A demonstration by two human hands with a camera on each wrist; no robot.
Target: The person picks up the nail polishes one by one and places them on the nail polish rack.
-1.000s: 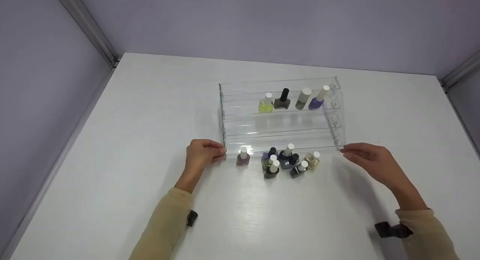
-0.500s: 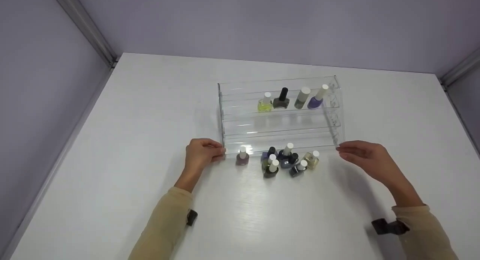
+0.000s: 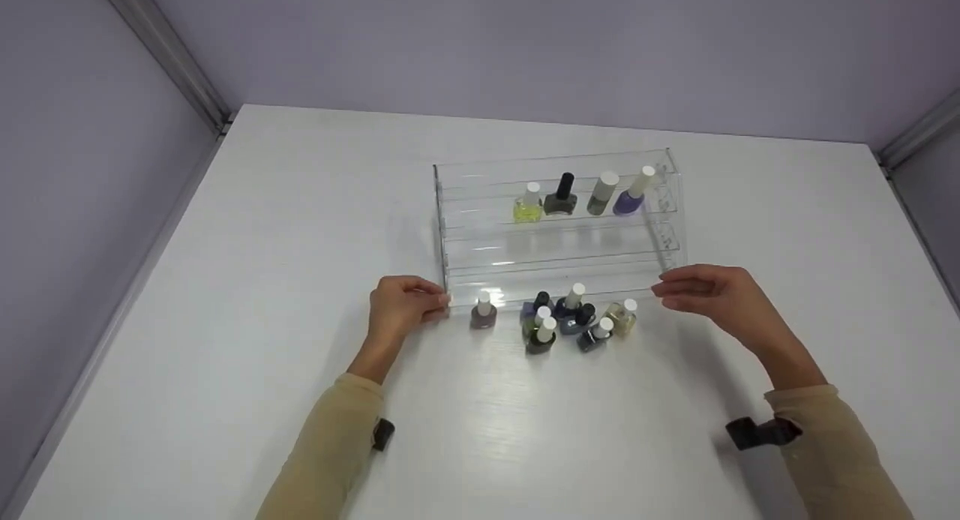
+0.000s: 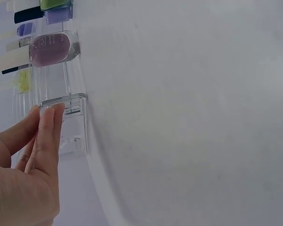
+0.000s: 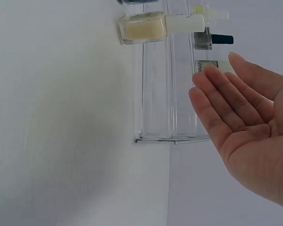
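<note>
clear acrylic rack (image 3: 555, 235): rigid, slick, likely light; left hand (image 3: 401, 308) is pinching its near corner, right hand (image 3: 712, 295) is hovering open beside the opposite end; grip both end walls.

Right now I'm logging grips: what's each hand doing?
Left hand: fingers and thumb grip the rack at its front left corner.
Right hand: open, holding nothing.

The rack (image 3: 555, 235) is clear, glossy plastic, smooth and see-through. The small bottles (image 3: 570, 321) at its 6 o'clock side look like shiny glass with matt plastic caps. The white table (image 3: 300, 242) has a faintly grained, satin surface. Both sleeves (image 3: 330, 452) are soft matt beige cloth
</note>
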